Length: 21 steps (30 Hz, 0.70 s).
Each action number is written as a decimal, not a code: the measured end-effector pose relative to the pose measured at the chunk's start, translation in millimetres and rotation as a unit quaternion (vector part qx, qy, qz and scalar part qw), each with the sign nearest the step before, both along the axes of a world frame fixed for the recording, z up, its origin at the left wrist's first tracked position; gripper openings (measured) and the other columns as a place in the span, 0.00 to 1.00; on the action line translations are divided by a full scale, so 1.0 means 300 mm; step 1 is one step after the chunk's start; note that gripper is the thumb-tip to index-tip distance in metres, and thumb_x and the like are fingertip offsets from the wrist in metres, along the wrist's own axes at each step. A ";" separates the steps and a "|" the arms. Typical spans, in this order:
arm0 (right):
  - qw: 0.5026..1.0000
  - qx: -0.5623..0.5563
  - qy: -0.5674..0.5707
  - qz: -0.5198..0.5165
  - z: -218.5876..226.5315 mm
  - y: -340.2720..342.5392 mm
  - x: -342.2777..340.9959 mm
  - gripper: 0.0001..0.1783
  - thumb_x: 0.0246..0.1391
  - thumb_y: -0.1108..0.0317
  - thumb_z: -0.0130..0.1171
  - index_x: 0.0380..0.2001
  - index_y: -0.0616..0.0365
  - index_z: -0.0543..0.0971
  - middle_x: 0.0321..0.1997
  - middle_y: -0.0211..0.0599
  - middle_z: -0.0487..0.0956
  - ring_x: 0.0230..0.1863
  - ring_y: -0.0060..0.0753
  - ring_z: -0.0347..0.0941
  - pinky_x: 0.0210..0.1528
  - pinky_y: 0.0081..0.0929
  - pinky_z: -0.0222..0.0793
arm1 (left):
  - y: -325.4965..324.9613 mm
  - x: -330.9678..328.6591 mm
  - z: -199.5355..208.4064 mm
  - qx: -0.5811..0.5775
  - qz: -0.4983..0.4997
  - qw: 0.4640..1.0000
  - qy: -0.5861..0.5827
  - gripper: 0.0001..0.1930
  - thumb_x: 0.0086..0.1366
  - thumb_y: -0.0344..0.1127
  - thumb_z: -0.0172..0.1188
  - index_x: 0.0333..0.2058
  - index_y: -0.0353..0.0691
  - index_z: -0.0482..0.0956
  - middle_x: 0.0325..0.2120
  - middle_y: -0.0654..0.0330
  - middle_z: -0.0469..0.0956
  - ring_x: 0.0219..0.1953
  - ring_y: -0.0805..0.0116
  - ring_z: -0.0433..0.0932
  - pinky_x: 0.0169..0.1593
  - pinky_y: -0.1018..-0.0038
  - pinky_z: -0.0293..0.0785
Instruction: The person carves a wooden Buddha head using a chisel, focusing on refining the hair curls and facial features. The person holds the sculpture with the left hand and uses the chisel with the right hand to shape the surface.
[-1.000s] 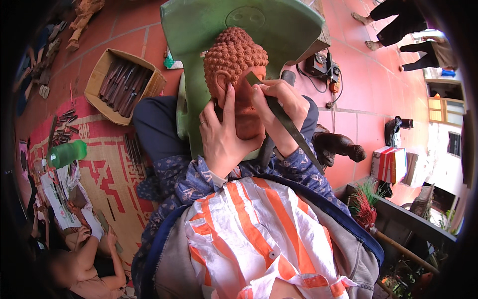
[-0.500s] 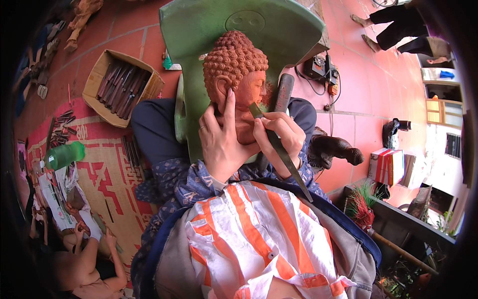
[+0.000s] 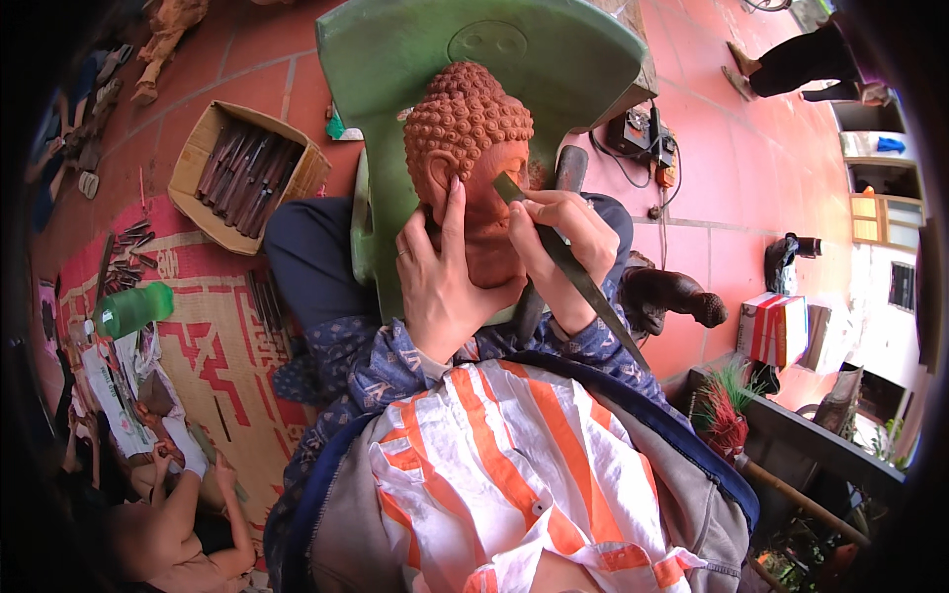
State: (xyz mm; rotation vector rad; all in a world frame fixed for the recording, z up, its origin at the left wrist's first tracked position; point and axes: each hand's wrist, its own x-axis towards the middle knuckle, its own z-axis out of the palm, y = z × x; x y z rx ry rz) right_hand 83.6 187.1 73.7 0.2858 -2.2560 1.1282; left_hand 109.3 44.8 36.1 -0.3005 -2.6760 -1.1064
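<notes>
A reddish-brown carved Buddha head (image 3: 465, 124) with curled hair rests on a green plastic chair (image 3: 381, 40), its face turned to the right. My left hand (image 3: 440, 262) steadies it, the index finger along the cheek by the ear and the thumb at the neck. My right hand (image 3: 568, 237) pinches a long, flat, tapering metal file (image 3: 578, 277). Its broad end lies on the cheek beside the nose, and the narrow end points back toward my body. Part of the face is hidden behind the file and fingers. Beside the head is a dark rod-like tool (image 3: 570, 168), partly covered.
At left stand a cardboard box (image 3: 183, 188) of wood-handled tools and a green bottle (image 3: 133, 308) on a patterned mat (image 3: 198, 346). A co-worker (image 3: 188, 534) sits lower left. To the right are a dark carved figure (image 3: 672, 296), a corded power box (image 3: 633, 133) and a walking person (image 3: 801, 59).
My right hand has shifted up and slightly right, bringing the file's broad end from near the mouth to beside the nose. My left hand has stayed put. The person at upper right has moved.
</notes>
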 end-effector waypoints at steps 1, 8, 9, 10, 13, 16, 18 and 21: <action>1.000 -0.001 0.005 -0.002 0.000 -0.006 -0.020 0.08 0.42 0.78 0.70 0.23 0.62 0.79 0.28 0.43 0.83 0.27 0.40 0.80 0.31 0.31 0.74 | 0.000 -0.002 0.002 -0.004 -0.002 1.000 0.005 0.65 0.37 0.56 0.80 0.72 0.47 0.52 0.51 0.43 0.62 0.52 0.39 0.68 0.54 0.50 0.69; 0.998 -0.024 -0.050 -0.015 -0.057 0.034 0.090 0.08 0.44 0.78 0.69 0.22 0.63 0.77 0.28 0.44 0.83 0.27 0.40 0.80 0.32 0.29 0.75 | 0.002 0.001 -0.004 0.002 0.000 1.000 -0.010 0.61 0.40 0.53 0.78 0.71 0.48 0.53 0.51 0.43 0.62 0.52 0.40 0.68 0.55 0.51 0.69; 0.999 -0.028 -0.030 -0.020 -0.032 0.028 0.068 0.08 0.44 0.78 0.70 0.22 0.63 0.77 0.28 0.43 0.83 0.26 0.41 0.80 0.31 0.29 0.74 | 0.000 -0.005 0.000 0.000 -0.007 1.000 -0.003 0.63 0.38 0.53 0.80 0.71 0.46 0.52 0.51 0.44 0.62 0.52 0.41 0.68 0.54 0.51 0.69; 0.998 -0.047 -0.032 -0.008 -0.008 0.016 0.033 0.08 0.44 0.78 0.70 0.23 0.63 0.77 0.28 0.43 0.83 0.27 0.40 0.80 0.31 0.29 0.74 | -0.005 -0.003 0.004 -0.002 -0.011 1.000 0.004 0.65 0.37 0.53 0.81 0.71 0.44 0.52 0.51 0.44 0.63 0.52 0.42 0.68 0.54 0.52 0.70; 0.999 -0.046 -0.019 0.003 -0.013 0.002 0.000 0.08 0.44 0.78 0.70 0.22 0.62 0.77 0.28 0.43 0.83 0.28 0.40 0.81 0.32 0.29 0.73 | -0.005 0.000 0.005 0.001 -0.012 1.000 -0.014 0.65 0.36 0.51 0.81 0.71 0.43 0.52 0.51 0.44 0.63 0.52 0.42 0.68 0.54 0.52 0.70; 0.998 -0.050 -0.027 -0.011 -0.062 0.023 0.074 0.09 0.44 0.78 0.70 0.22 0.62 0.77 0.28 0.43 0.83 0.28 0.39 0.80 0.32 0.29 0.74 | 0.005 0.000 0.009 -0.017 -0.001 1.000 -0.014 0.65 0.36 0.50 0.82 0.71 0.43 0.52 0.50 0.45 0.63 0.52 0.43 0.69 0.54 0.53 0.70; 0.997 -0.051 -0.051 -0.016 -0.059 0.034 0.085 0.09 0.44 0.78 0.70 0.22 0.62 0.77 0.28 0.44 0.83 0.28 0.39 0.80 0.32 0.29 0.74 | 0.007 0.001 0.007 -0.018 0.000 1.000 -0.005 0.65 0.35 0.50 0.82 0.71 0.43 0.52 0.50 0.45 0.64 0.52 0.43 0.69 0.54 0.53 0.70; 0.995 -0.087 -0.042 -0.007 -0.014 0.008 0.013 0.08 0.44 0.77 0.69 0.22 0.63 0.77 0.28 0.45 0.83 0.28 0.40 0.80 0.32 0.29 0.74 | -0.007 -0.008 -0.001 0.001 -0.010 1.000 0.005 0.65 0.35 0.50 0.82 0.71 0.43 0.52 0.50 0.46 0.64 0.51 0.44 0.69 0.54 0.53 0.70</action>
